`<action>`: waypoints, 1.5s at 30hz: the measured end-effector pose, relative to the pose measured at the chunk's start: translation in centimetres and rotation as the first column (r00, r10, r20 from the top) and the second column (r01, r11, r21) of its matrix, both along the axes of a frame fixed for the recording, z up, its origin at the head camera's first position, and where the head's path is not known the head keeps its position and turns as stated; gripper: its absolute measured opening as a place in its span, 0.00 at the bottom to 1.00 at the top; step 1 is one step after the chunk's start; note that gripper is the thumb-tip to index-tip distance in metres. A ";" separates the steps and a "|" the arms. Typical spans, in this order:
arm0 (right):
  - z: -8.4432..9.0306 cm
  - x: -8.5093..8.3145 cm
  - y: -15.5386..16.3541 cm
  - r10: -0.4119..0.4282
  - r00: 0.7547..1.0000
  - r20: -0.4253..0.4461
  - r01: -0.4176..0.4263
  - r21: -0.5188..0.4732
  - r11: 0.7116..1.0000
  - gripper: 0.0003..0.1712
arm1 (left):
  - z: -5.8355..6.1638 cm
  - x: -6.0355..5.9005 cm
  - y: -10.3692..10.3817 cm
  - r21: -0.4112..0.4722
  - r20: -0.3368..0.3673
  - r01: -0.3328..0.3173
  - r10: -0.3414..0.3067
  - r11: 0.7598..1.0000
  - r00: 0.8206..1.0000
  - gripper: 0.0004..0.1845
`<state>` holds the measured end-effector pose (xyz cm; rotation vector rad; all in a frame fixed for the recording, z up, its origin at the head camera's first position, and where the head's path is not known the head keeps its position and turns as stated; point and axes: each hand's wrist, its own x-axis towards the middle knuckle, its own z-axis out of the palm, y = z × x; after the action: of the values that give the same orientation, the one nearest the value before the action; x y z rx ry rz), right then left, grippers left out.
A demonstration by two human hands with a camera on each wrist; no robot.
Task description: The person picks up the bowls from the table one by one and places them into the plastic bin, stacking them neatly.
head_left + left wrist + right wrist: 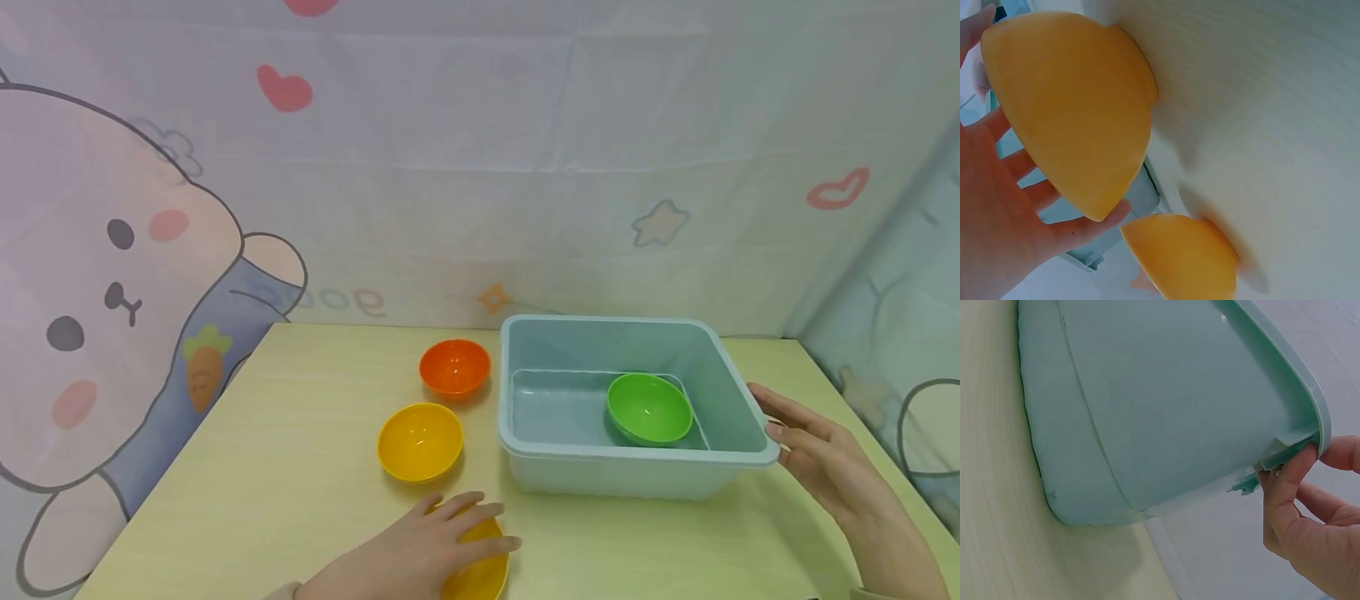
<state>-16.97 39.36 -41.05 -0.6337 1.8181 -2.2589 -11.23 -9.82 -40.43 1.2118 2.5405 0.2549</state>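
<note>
My left hand (408,550) is over a yellow bowl (483,577) at the table's front, fingers spread across its mouth. In the left wrist view that bowl (1072,106) stands upright on its foot, with the fingers along its rim. A second yellow bowl (420,443) sits just beyond it, and an orange bowl (454,369) farther back. My right hand (832,462) pinches the right rim of a pale blue-green plastic basin (615,477); the right wrist view shows fingertips (1300,464) tucked beneath the lip. Inside the basin, a green bowl (648,408) rests toward the right.
A pale wooden table (262,467) carries everything. Behind it hangs a printed cloth (480,183) with a cartoon animal on the left, and more cloth is on the right. The basin stands close to the table's back edge.
</note>
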 end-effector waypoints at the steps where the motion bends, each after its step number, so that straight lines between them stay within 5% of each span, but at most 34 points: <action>1: 0.0 0.0 0.0 -0.001 1.000 0.000 0.001 0.003 1.000 0.33 | 0.0 0.0 0.0 -0.001 -0.002 -0.001 0.001 1.000 1.000 0.37; 11: 0.0 0.0 -0.1 -0.013 1.000 -0.003 0.013 0.015 1.000 0.32 | 0.3 0.0 -0.1 -0.003 0.041 -0.003 0.003 1.000 0.999 0.36; 45: 0.1 -0.2 -0.3 0.021 1.000 -0.005 -0.021 -0.069 0.997 0.32 | 0.5 -0.3 0.2 0.001 -0.065 0.092 -0.092 0.996 0.994 0.36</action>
<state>-17.14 39.08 -40.94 -0.6666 1.7338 -2.3171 -11.54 -9.63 -39.95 1.3557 2.5316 0.2020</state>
